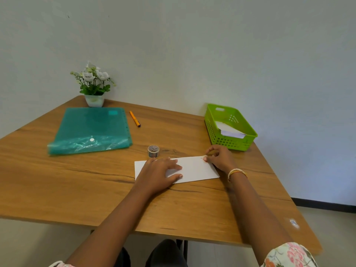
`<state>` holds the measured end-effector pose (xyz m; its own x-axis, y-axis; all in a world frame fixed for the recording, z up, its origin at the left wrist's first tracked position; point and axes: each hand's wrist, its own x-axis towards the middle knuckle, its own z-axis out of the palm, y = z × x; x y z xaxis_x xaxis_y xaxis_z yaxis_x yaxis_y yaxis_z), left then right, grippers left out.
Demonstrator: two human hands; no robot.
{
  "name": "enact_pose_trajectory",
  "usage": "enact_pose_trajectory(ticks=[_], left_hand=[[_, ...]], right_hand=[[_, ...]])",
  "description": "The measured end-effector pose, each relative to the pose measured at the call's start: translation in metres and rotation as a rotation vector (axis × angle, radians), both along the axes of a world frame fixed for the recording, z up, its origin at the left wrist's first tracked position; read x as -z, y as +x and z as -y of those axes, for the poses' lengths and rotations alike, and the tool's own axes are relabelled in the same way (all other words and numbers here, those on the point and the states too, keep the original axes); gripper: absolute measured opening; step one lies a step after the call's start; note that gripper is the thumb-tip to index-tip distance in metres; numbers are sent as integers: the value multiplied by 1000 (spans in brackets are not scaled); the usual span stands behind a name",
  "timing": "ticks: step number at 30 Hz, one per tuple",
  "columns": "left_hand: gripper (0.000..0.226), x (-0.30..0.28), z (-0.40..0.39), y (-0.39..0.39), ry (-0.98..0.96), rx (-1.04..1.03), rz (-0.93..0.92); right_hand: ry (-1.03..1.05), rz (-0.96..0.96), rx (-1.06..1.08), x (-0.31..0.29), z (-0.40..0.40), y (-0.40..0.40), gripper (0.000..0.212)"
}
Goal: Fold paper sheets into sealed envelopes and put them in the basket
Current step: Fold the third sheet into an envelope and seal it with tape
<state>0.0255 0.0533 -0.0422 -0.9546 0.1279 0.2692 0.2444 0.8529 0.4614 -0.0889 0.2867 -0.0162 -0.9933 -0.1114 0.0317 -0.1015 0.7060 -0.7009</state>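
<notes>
A folded white paper sheet (194, 168) lies flat on the wooden table (77, 189), near its middle. My left hand (159, 170) rests palm down on the sheet's left half, fingers spread. My right hand (218, 157) is at the sheet's far right corner, its fingertips pinched together on the paper's edge there. A small roll of patterned tape (153, 151) stands just behind the sheet. The green plastic basket (213, 128) sits at the back right and holds folded white paper (230, 131).
A teal plastic folder (90, 130) with a white snap lies at the back left. An orange pen (134, 118) lies beside it. A pot of white flowers (93, 83) stands in the far corner against the wall.
</notes>
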Motion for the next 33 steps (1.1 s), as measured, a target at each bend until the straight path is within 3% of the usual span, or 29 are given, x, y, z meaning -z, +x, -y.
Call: enact_pose_trajectory(ticks=[4, 7, 14, 19, 23, 33], left_hand=[[43, 1, 0, 0, 1, 3, -1], [43, 2, 0, 0, 15, 1, -2], [42, 1, 1, 0, 4, -4, 0], [42, 1, 0, 0, -12, -9, 6], [41, 0, -1, 0, -26, -15, 12], [44, -2, -1, 3, -48, -24, 44]], right_hand=[[13, -88, 26, 11, -1, 12, 3], [71, -135, 11, 15, -8, 22, 21], [576, -297, -10, 26, -9, 54, 45], [522, -343, -100, 22, -5, 65, 50], [562, -233, -243, 21, -2, 64, 49], [579, -396, -106, 21, -2, 74, 41]])
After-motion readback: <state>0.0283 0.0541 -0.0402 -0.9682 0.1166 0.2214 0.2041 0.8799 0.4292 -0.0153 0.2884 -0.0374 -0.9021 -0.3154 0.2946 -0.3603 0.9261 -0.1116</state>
